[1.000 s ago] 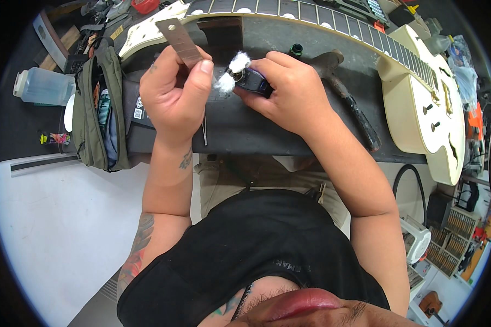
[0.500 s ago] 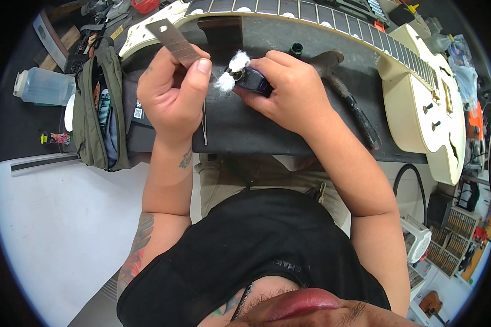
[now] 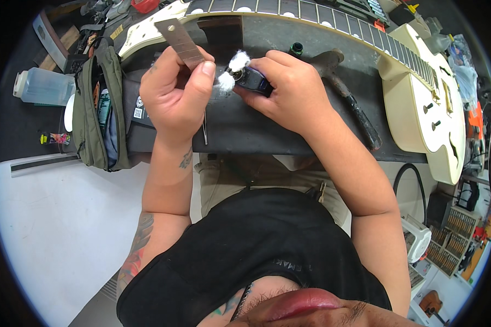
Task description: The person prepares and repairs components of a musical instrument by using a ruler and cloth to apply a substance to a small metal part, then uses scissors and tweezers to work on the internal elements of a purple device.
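Note:
Pinched between the thumb and fingers of my left hand (image 3: pixel 180 98) is a flat segmented metal blade (image 3: pixel 179 43) with a hole at its raised end. My right hand (image 3: pixel 286 90) grips a dark blue-black device (image 3: pixel 255 80). Two white cotton tufts (image 3: pixel 240 60) stick out from the round top of that device, just right of my left thumb. A thin metal tool (image 3: pixel 205 133), partly hidden, lies below my left hand. A small green-and-black cylinder (image 3: pixel 295 49) stands behind my right hand. To the right lies a hammer (image 3: pixel 358 112) with a dark handle.
A white guitar (image 3: pixel 417 114) lies along the back and right of the dark bench (image 3: pixel 245 136). At left are an olive bag (image 3: pixel 95 120), a translucent blue container (image 3: pixel 45 86) and assorted tools. A white appliance (image 3: pixel 416 238) and drawer units (image 3: pixel 450 240) sit below the bench's right end.
My left hand and the blade shifted slightly left half a second ago and are now back to the right, nearer the cotton. My right hand stays in place.

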The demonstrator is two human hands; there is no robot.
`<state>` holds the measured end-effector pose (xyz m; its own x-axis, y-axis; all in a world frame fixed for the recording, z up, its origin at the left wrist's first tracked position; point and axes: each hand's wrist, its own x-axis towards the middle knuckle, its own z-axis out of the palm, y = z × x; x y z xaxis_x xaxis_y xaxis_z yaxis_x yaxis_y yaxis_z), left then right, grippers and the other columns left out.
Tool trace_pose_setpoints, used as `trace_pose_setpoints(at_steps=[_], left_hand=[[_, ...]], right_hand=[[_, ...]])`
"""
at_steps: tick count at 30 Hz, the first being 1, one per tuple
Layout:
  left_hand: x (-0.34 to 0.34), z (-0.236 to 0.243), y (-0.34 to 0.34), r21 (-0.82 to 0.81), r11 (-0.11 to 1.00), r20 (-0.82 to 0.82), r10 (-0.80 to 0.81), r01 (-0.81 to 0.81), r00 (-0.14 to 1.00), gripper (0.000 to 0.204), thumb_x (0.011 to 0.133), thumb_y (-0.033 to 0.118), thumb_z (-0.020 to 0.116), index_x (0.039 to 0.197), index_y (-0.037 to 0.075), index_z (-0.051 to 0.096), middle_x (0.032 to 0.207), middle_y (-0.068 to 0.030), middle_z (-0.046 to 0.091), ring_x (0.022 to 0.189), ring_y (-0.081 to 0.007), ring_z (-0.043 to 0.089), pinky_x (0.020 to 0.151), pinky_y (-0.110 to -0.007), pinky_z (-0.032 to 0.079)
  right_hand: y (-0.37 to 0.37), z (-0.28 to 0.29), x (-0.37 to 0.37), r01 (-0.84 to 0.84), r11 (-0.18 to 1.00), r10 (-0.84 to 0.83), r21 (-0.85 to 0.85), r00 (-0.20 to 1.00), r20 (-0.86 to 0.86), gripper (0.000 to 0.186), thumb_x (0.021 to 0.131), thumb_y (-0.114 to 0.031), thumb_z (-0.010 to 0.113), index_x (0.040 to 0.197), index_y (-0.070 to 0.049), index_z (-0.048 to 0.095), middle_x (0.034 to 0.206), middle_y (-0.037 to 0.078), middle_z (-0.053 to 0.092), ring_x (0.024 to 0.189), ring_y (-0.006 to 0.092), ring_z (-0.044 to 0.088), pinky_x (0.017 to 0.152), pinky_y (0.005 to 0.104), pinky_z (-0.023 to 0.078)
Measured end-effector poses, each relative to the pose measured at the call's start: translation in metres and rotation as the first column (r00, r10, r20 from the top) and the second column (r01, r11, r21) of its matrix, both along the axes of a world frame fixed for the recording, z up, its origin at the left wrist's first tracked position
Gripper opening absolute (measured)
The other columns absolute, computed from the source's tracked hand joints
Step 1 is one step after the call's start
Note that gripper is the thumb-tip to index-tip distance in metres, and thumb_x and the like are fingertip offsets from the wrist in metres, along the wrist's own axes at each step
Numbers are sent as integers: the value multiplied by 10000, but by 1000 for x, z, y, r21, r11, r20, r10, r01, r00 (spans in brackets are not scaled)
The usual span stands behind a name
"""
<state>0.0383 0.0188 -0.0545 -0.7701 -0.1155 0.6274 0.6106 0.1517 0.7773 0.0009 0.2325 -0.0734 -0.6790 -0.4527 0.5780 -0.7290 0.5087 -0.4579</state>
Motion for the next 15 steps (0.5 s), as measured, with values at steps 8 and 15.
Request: trace_pose_setpoints(at_steps=[8, 15], left_hand=[[3, 2, 1, 19, 1000, 14, 8, -8, 1000, 27, 979, -41, 737, 998, -41, 755, 829, 0, 694, 698, -44, 584, 619, -225, 434], [2, 1, 1, -42, 999, -54, -22, 20, 998, 28, 975, -45, 739, 1000, -52, 751, 841, -12, 707, 707, -51, 595, 624, -234, 456]], right_hand=[[0, 0, 0, 5, 1000, -5, -1, 1000, -4, 332, 833, -311, 938, 1001, -77, 775, 934, 90, 705, 853, 344, 745, 705, 466, 608], [0, 1, -1, -8, 1000, 7, -14, 999, -34, 337, 823, -221, 974, 1048, -45, 795, 880, 99, 707, 764, 310, 722, 665, 410, 597]])
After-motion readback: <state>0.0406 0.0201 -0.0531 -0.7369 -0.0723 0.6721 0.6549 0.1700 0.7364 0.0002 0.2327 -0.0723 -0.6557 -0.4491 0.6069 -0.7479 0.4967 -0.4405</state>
